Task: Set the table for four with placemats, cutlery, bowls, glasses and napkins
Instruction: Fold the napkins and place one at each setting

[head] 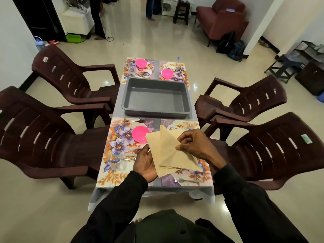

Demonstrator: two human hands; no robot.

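tan napkins point(164, 153) point toward the tray point(156, 100), long axis diagonal; left hand point(145, 163) fingers curl under them, right hand point(194, 146) fingers pinch one.

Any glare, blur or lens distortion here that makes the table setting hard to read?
Head view: wide-angle distortion bows the chairs outward and tapers the table; bright glare spots fall only on the glossy floor; the napkins, the left hand and the right hand holding them are sharp; the clear glass on the near left placemat is faint.
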